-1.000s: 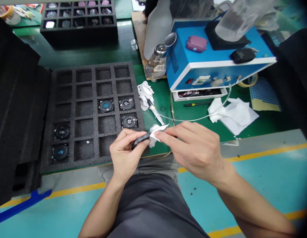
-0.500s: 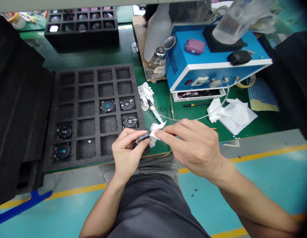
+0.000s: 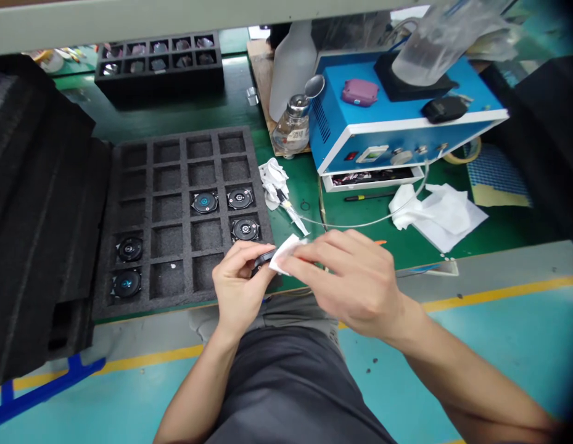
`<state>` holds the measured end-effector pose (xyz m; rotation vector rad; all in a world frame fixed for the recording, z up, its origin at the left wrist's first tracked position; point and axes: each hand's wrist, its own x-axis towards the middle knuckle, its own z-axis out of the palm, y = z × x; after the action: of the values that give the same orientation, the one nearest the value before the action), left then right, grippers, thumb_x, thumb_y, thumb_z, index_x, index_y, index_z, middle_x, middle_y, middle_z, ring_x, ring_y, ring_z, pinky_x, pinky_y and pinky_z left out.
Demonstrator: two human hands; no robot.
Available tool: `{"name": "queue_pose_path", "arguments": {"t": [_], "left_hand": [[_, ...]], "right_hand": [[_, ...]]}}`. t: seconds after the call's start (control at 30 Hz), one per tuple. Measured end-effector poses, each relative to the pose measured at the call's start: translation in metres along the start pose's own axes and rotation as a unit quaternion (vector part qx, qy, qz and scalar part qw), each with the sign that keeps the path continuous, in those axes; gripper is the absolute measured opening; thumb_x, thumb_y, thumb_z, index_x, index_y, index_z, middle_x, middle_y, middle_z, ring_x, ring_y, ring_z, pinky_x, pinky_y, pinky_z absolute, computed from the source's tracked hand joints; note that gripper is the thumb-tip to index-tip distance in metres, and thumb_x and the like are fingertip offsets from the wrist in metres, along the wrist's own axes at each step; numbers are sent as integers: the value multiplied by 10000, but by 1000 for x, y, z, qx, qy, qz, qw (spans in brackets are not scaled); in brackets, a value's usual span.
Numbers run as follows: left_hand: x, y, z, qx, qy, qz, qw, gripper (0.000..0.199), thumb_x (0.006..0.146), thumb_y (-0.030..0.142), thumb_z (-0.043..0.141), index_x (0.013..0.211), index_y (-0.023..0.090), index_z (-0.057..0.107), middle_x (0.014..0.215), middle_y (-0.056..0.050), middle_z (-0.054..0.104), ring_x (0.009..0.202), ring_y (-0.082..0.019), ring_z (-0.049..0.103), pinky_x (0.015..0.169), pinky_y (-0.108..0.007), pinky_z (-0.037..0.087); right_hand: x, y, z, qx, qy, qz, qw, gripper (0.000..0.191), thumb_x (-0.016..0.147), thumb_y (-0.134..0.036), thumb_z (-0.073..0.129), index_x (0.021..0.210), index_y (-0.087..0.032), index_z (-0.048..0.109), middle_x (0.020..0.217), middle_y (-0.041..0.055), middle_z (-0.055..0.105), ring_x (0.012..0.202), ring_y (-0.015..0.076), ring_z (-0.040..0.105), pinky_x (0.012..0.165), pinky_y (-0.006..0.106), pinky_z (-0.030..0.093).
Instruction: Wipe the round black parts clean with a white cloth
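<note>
My left hand (image 3: pixel 242 283) pinches a black watch case (image 3: pixel 263 261) by its edges, just past the front edge of the foam tray (image 3: pixel 168 303). Between the fingertips of my right hand (image 3: pixel 351 277) is a white wipe (image 3: pixel 285 251), which overlaps the right side of the case; whether it presses on it I cannot tell. Several similar round watch cases sit in tray pockets, among them one with a blue-marked face (image 3: pixel 205 202) and one nearest my hands (image 3: pixel 245 229). The face of the held case is hidden.
Behind my right hand lie a dispensing syringe (image 3: pixel 290 213), its thin tube and crumpled wipes (image 3: pixel 273 179). A blue dispenser box (image 3: pixel 342 111) stands at the back right, beside a glass pump bottle (image 3: pixel 293 126). Stacked black foam (image 3: pixel 41 216) rises at left; a shelf edge (image 3: pixel 175 24) crosses the top.
My right hand has shifted slightly left and down, and the wipe now covers more of the watch case's right end. The whole view has tilted a little; my left hand keeps its hold.
</note>
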<state>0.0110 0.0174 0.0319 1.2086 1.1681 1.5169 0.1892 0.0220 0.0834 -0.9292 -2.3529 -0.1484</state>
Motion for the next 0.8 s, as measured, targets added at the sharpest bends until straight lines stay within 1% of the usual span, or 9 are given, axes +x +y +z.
{"name": "queue_pose_path", "arguments": {"t": [0.1, 0.2, 0.3, 0.47, 0.6, 0.67, 0.7, 0.77, 0.8], "left_hand": [[0, 0, 0, -15, 2, -22, 1000, 177, 722, 112, 844, 858, 223, 822, 853, -40, 740, 815, -143, 702, 730, -232, 555], [-1, -1, -1, -20, 4, -31, 999, 187, 715, 114, 857, 861, 222, 814, 860, -36, 741, 832, -151, 714, 742, -242, 559], [-2, -2, -2, -22, 1, -29, 999, 205, 717, 111, 862, 875, 230, 811, 867, -29, 742, 830, -144, 711, 745, -240, 554], [-2, -2, -1, -18, 1, -37, 999, 187, 720, 124, 862, 870, 215, 796, 869, -32, 734, 847, -153, 712, 756, -247, 557], [-1, -2, 0, -66, 18, -46, 997, 201, 725, 140, 861, 864, 197, 727, 838, -4, 708, 770, -112, 689, 705, -198, 545], [-1, -2, -2, -78, 16, -48, 996, 247, 755, 155, 845, 954, 207, 708, 874, -2, 704, 804, -114, 697, 732, -197, 549], [0, -2, -3, -67, 8, -44, 997, 278, 778, 167, 831, 1023, 214, 710, 911, -12, 708, 854, -124, 704, 768, -206, 554], [0, -2, -5, -20, -19, -29, 999, 317, 829, 195, 796, 1136, 217, 721, 990, -42, 721, 957, -144, 701, 843, -227, 554], [0, -1, -6, 4, -32, -21, 999, 309, 846, 205, 782, 1151, 213, 733, 1016, -55, 728, 980, -149, 696, 862, -233, 551]], "right_hand": [[-7, 0, -4, 44, 21, 16, 999, 265, 927, -24, 590, 1089, -181, 728, 921, 33, 792, 793, 173, 640, 667, 330, 397], [-17, 5, -8, 29, 35, 42, 998, 302, 876, 36, 617, 1065, -175, 722, 914, 45, 795, 773, 169, 655, 676, 317, 439], [-23, 9, -6, 13, 55, 71, 996, 269, 882, 11, 639, 1036, -194, 723, 892, 40, 793, 755, 164, 666, 688, 314, 469], [-26, 9, -2, 10, 65, 98, 993, 259, 897, -39, 657, 1065, -218, 738, 894, 32, 793, 775, 172, 685, 695, 324, 483], [-25, 9, 1, 18, 66, 104, 992, 264, 897, -30, 654, 1065, -214, 738, 890, 30, 794, 764, 164, 679, 677, 316, 471], [-24, 8, 2, 24, 67, 105, 992, 265, 887, -13, 661, 1062, -198, 735, 894, 37, 796, 765, 166, 680, 668, 313, 469], [-23, 8, 2, 26, 68, 106, 992, 266, 880, -4, 666, 1059, -189, 734, 896, 42, 797, 764, 168, 679, 663, 312, 469], [-23, 7, 3, 28, 70, 111, 991, 266, 870, 5, 676, 1055, -177, 734, 890, 48, 797, 750, 170, 672, 652, 311, 466], [-22, 6, 3, 28, 72, 115, 990, 266, 870, 4, 677, 1055, -177, 736, 886, 47, 797, 743, 169, 668, 648, 311, 465]]}}
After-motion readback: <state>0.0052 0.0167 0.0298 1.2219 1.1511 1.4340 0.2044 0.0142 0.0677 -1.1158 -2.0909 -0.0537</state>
